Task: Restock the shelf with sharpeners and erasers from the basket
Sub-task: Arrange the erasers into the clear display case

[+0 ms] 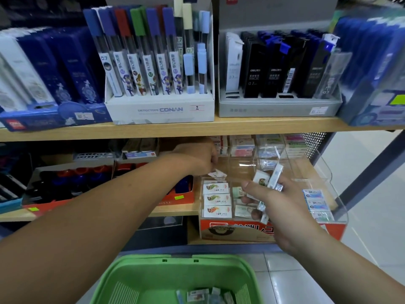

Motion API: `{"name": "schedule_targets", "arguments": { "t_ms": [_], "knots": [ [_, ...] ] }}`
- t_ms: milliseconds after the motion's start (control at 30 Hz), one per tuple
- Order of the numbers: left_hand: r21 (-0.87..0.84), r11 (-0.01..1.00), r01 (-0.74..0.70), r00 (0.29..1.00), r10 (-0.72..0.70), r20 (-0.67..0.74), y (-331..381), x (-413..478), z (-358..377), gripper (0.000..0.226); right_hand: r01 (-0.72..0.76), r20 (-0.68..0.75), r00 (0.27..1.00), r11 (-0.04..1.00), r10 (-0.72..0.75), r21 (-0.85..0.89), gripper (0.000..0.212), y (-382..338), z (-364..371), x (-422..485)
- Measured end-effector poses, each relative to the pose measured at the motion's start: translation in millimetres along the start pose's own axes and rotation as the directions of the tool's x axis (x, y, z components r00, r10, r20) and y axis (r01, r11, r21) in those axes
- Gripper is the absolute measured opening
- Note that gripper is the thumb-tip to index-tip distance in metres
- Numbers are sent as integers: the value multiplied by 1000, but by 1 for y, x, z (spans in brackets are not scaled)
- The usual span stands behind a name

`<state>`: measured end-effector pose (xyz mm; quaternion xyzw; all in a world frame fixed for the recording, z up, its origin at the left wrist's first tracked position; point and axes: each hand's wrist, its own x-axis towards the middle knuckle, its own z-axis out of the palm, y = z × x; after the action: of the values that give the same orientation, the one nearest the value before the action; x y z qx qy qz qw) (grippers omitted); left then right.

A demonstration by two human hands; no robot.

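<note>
**Fingers, both hands: eraser restock, lower shelf**

Left fingers [213, 160]: curled downward at the back-left cell of the clear acrylic organiser [324, 170], tips mostly hidden. They appear to pinch one white eraser packet [217, 173] by its edge.

Right hand [282, 202]: thumb and fingers wrapped round a clutch of wrapped erasers [262, 179], several fanned upward, held above the middle cells.

Stock: green basket [173, 279] below me, with loose erasers [203, 295] lying in its bottom. Front-left cell holds three fish-print erasers [217, 199] lying flat; front-right cell holds blue-print erasers [315, 201]. I can pick out no sharpener.

Step, as I judge it: placing one packet at a time, the left hand [197, 159] setting down while the right serves as supply. Task is roughly mid-way; the basket is not yet emptied.

Next move calls for: releasing the packet flat inside its cell, then bringing the left hand across to take another from the right.

Clearances: upper shelf board [197, 126] sits close above my left knuckles. Cell dividers are thin and clear, easy to clip. Open room lies over the organiser's middle and toward me.
</note>
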<state>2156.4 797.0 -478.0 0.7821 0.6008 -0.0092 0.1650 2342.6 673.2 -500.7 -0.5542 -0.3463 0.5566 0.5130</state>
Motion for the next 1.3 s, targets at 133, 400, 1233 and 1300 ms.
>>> {"name": "schedule_targets", "arguments": {
  "t_ms": [133,400,1233,1300],
  "knots": [
    [-230,973,-22,997,37,61,-5,-5,-9,17,-3,-9,1000,1000,3,15,18,0,-1,0],
    [-270,963,-18,972,80,222,-9,-24,-10,37,-12,4,1000,1000,12,9,20,-2,3,-3],
    [-98,994,-53,964,76,254,-1,-21,-8,43,13,2,1000,1000,-13,11,15,-6,5,-6],
    [-137,988,-65,965,97,243,-6,-19,-5,38,12,-1,1000,1000,-12,17,16,-7,6,-8]
  ]
}}
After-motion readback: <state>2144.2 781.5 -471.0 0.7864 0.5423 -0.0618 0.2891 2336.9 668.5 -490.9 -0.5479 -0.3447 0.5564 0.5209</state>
